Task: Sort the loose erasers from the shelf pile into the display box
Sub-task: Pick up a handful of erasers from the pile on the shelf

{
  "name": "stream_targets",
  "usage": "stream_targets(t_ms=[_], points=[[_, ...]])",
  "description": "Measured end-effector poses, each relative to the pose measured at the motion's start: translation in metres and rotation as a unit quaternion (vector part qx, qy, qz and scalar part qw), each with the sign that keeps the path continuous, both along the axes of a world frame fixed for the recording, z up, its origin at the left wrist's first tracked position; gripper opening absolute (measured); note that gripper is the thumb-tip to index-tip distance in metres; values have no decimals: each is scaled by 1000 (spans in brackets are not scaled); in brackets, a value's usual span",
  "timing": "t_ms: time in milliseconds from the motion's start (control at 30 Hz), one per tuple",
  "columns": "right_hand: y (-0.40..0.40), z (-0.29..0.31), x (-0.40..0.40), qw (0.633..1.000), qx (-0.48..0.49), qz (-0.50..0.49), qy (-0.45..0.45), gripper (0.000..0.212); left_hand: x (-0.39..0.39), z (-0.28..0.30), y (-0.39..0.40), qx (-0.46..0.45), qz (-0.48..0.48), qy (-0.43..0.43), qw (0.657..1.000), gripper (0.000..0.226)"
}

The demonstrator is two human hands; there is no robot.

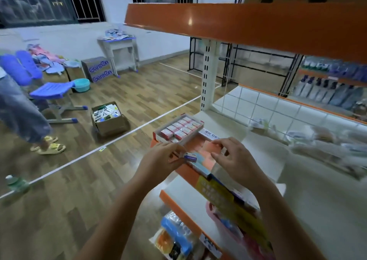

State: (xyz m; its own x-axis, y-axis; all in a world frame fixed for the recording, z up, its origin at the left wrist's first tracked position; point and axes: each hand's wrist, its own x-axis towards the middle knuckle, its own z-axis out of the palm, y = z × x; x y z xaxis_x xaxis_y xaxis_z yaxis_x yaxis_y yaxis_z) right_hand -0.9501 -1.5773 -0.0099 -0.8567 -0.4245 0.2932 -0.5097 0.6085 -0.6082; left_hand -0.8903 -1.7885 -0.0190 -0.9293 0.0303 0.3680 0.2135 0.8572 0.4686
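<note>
Two hands at the display box [178,129]: left hand [160,158] fingers pinching a blue-labelled eraser [190,157], right hand [232,156] fingers curled, grip unclear.

A shallow red-and-white cardboard display box [200,123] sits at the white shelf's [234,138] front corner, tilted, filled with two rows of small red-and-white wrapped erasers [179,129]. Just in front, one small white eraser with a blue label [190,157] is held above the shelf edge.

Left hand [165,156] pinching eraser [190,157]
</note>
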Motion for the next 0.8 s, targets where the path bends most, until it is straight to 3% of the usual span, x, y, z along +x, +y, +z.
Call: stream_targets(t_ms=[200,333,533,633,800], points=[[-10,-2,-30,996,59,-49,-49,26,-50,-4,-11,-3,-69,5,998,17],[-17,-2,-46,981,157,-78,-84,27,-79,-5,-16,-25,-112,-1,993,18],[-32,7,-62,936,337,-99,-33,26,-129,-7,-19,-114,-215,-32,969,26],[-36,11,-65,902,415,-113,-36,40,-149,-6,-18,-130,-252,-39,958,31],[-48,8,-60,865,476,-143,-74,31,-167,-11,-20,-148,-307,-52,939,33]])
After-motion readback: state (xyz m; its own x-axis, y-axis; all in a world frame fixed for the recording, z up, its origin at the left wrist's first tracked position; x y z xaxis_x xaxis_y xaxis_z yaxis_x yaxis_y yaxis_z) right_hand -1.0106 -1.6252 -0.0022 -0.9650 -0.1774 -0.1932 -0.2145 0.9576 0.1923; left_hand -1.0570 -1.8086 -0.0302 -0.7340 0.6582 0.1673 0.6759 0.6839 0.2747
